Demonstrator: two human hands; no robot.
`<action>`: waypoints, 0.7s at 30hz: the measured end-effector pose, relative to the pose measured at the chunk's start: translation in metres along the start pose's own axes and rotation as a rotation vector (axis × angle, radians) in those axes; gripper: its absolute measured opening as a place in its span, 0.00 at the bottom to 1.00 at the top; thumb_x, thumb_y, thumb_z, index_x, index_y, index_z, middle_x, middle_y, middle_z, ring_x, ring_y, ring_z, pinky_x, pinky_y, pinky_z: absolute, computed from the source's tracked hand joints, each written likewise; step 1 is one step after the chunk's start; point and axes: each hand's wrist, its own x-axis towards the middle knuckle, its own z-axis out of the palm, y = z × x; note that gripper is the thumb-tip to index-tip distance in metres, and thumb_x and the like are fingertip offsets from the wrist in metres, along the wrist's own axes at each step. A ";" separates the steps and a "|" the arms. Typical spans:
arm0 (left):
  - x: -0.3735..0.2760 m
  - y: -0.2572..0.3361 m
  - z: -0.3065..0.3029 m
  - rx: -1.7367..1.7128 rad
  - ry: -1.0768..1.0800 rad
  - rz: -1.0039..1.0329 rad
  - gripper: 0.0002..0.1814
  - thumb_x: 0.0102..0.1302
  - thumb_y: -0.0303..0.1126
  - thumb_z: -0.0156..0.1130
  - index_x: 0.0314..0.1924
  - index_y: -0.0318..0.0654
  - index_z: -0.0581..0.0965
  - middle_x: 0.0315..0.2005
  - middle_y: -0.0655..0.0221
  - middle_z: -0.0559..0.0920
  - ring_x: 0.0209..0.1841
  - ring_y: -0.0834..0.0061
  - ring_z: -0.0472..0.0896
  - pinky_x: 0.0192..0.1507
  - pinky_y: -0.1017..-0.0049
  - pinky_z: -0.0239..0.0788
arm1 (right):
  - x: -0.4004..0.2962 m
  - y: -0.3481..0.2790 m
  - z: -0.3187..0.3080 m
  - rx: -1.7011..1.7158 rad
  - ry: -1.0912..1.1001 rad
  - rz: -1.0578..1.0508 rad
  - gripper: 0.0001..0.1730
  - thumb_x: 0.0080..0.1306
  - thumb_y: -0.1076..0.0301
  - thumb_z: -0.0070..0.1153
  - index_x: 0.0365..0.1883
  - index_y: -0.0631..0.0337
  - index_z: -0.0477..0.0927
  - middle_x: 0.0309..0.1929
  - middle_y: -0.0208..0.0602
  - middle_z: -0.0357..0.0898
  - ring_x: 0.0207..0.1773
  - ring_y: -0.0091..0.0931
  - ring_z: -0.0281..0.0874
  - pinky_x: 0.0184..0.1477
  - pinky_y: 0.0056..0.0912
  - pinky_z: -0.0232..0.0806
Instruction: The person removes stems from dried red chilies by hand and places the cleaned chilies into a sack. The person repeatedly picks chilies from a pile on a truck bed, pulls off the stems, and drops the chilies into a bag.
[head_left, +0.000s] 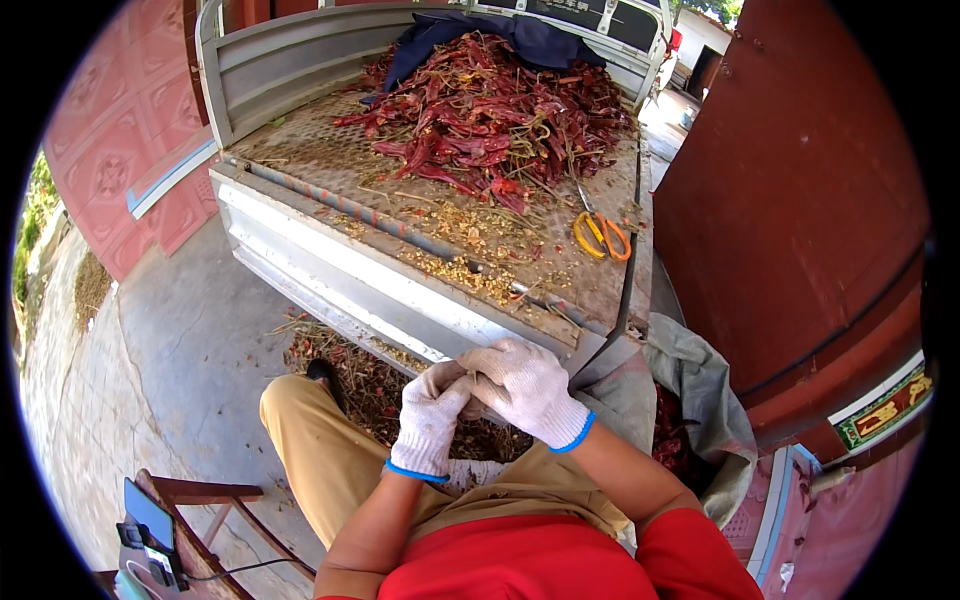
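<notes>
My left hand (433, 415) and my right hand (525, 390) wear white knit gloves with blue cuffs. They meet fingertip to fingertip in front of the tailgate (322, 255) of a small cargo bed. A thin, dry stem (475, 377) shows between the pinched fingers; whatever else they hold is hidden by the gloves. Beyond them, dried red chili peppers (480, 127) lie heaped on the metal bed. Scissors (602, 234) with yellow and orange handles rest near the bed's right edge, blades pointing toward the heap.
Loose chili seeds (472, 277) litter the bed's near end. A dark blue cloth (495, 34) partly covers the heap. At right, an open woven sack (697, 375) holds red chilies, beside a dark red metal door (795, 187). Stem scraps (360, 375) cover the floor below. A wooden stool (202, 491) stands lower left.
</notes>
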 end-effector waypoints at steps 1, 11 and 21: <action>0.001 -0.002 -0.001 -0.005 -0.007 -0.002 0.11 0.73 0.28 0.65 0.50 0.29 0.81 0.32 0.67 0.87 0.30 0.80 0.83 0.33 0.79 0.77 | 0.001 -0.001 0.000 -0.002 0.004 -0.013 0.14 0.66 0.53 0.62 0.46 0.47 0.84 0.34 0.32 0.80 0.39 0.37 0.84 0.40 0.45 0.75; -0.007 0.013 0.001 -0.004 -0.077 -0.120 0.10 0.75 0.34 0.60 0.39 0.36 0.80 0.20 0.73 0.79 0.17 0.84 0.70 0.21 0.80 0.59 | 0.000 -0.011 0.002 0.089 0.008 0.030 0.11 0.65 0.61 0.64 0.43 0.53 0.86 0.38 0.37 0.84 0.40 0.36 0.84 0.43 0.39 0.74; -0.017 0.024 0.024 0.116 -0.058 -0.024 0.13 0.65 0.31 0.56 0.38 0.27 0.83 0.17 0.65 0.79 0.14 0.81 0.67 0.19 0.80 0.58 | -0.015 0.011 0.017 1.697 0.089 0.881 0.12 0.76 0.62 0.59 0.43 0.63 0.84 0.30 0.29 0.83 0.28 0.15 0.73 0.27 0.17 0.64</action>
